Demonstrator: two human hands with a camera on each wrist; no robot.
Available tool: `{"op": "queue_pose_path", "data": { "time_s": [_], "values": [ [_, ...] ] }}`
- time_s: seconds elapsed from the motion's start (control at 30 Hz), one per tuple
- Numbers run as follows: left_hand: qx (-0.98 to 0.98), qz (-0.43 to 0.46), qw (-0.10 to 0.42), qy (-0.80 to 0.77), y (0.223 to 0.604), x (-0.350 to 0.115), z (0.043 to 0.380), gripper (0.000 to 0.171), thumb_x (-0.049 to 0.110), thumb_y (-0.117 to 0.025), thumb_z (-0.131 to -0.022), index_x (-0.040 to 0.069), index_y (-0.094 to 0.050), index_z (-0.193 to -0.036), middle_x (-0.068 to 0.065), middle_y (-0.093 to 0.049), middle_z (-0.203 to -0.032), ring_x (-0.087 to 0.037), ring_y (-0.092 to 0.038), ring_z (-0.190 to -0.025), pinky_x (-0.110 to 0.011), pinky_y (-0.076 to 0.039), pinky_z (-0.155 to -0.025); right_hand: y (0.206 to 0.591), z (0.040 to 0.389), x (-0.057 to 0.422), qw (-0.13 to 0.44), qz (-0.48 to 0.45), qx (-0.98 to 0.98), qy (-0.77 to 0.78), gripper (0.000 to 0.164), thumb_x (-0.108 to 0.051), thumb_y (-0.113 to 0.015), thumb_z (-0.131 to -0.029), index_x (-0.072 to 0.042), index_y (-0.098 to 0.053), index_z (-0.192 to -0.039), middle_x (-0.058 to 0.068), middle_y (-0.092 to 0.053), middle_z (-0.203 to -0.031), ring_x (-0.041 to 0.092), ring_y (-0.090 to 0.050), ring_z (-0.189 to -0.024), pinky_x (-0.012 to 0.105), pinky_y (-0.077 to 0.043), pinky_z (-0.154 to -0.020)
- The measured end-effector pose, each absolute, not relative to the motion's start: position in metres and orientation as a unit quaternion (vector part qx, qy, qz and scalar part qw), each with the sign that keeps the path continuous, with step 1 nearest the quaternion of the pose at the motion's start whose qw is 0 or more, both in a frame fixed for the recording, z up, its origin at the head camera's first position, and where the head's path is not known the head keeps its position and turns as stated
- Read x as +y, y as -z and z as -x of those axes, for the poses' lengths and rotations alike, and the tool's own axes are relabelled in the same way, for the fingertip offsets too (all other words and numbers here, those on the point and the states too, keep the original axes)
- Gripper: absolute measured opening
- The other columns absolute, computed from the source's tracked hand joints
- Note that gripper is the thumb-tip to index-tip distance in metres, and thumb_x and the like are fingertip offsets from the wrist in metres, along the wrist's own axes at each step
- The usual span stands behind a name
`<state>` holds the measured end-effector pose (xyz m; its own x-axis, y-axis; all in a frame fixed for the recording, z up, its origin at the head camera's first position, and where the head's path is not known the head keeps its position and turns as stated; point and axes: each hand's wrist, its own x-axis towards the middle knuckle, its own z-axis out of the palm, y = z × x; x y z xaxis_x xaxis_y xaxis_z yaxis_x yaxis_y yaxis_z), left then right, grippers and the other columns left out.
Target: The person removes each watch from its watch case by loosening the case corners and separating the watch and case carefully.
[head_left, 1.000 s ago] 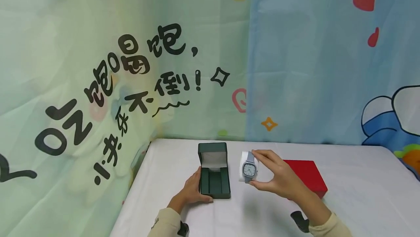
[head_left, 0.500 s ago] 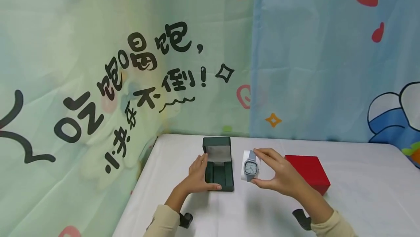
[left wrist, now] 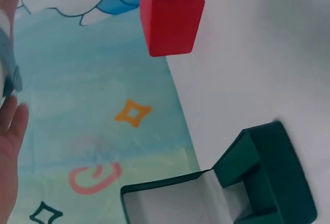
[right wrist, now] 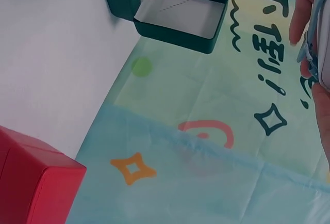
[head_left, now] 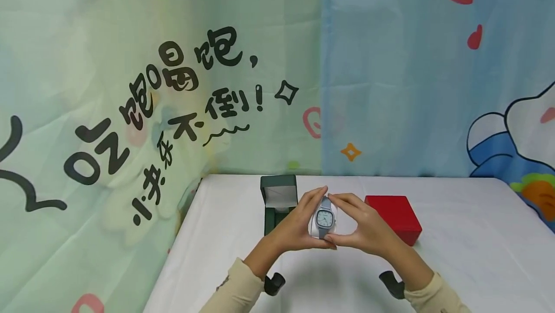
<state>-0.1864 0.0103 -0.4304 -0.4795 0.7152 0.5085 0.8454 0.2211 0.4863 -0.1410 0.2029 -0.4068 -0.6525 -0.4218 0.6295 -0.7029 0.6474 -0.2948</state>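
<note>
A square-faced wristwatch [head_left: 325,218] with a blue-grey strap is wrapped round a white cushion [head_left: 313,228]. It is held up above the table, its face toward the head camera. My right hand [head_left: 370,226] pinches it between thumb and fingers at the bottom and top. From the other side, my left hand [head_left: 295,228] curves its fingers and thumb round the watch's left edge. Behind the left hand stands a dark green watch box [head_left: 279,184], lid up; that hand hides much of its base. The left wrist view shows the same green box [left wrist: 289,172] beside its pale lid lining.
A red box [head_left: 394,214] sits on the white-covered table [head_left: 459,241], right of and behind my right hand. Printed cloth curtains [head_left: 390,86] hang behind the table and along its left side. Black wrist camera mounts [head_left: 274,284] sit under both wrists.
My left hand has left the green box and moved right to the watch. My right hand still holds the watch on its cushion. The head view has shifted slightly.
</note>
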Motion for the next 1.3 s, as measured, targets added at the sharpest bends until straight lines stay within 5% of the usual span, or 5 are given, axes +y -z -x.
{"op": "queue_pose_path", "data": {
  "time_s": [0.33,0.63,1.3],
  "values": [
    [-0.745,0.519,0.088,0.409,0.43,0.004,0.183,0.095,0.015,-0.083,-0.062,0.0,-0.029,-0.139,-0.014,-0.04,-0.132,-0.021,-0.047,-0.118,-0.017,-0.044,-0.093,0.406,0.133,0.213,0.224,-0.303,-0.882,-0.282,0.075,-0.018,-0.087,-0.054,0.001,-0.055,-0.119,0.012,-0.057,-0.113,0.025,-0.056,-0.101,0.036,-0.056,-0.069],
    [-0.743,0.522,0.102,0.406,0.428,0.003,0.182,0.094,0.014,-0.084,-0.06,-0.001,-0.032,-0.137,-0.013,-0.041,-0.131,-0.021,-0.046,-0.118,-0.018,-0.045,-0.092,0.399,0.127,0.206,0.058,-0.267,-0.907,-0.321,0.1,-0.046,-0.077,-0.065,-0.008,-0.027,-0.143,0.014,-0.036,-0.136,0.032,-0.041,-0.12,0.044,-0.052,-0.08],
    [-0.742,0.514,0.128,0.411,0.43,0.004,0.178,0.09,0.014,-0.085,-0.059,-0.003,-0.038,-0.133,-0.015,-0.044,-0.127,-0.022,-0.048,-0.117,-0.015,-0.045,-0.09,0.398,0.131,0.2,0.101,-0.278,-0.901,-0.318,0.08,-0.023,-0.078,-0.069,-0.001,-0.038,-0.135,0.011,-0.045,-0.127,0.025,-0.049,-0.111,0.041,-0.053,-0.08]
  ]
}}
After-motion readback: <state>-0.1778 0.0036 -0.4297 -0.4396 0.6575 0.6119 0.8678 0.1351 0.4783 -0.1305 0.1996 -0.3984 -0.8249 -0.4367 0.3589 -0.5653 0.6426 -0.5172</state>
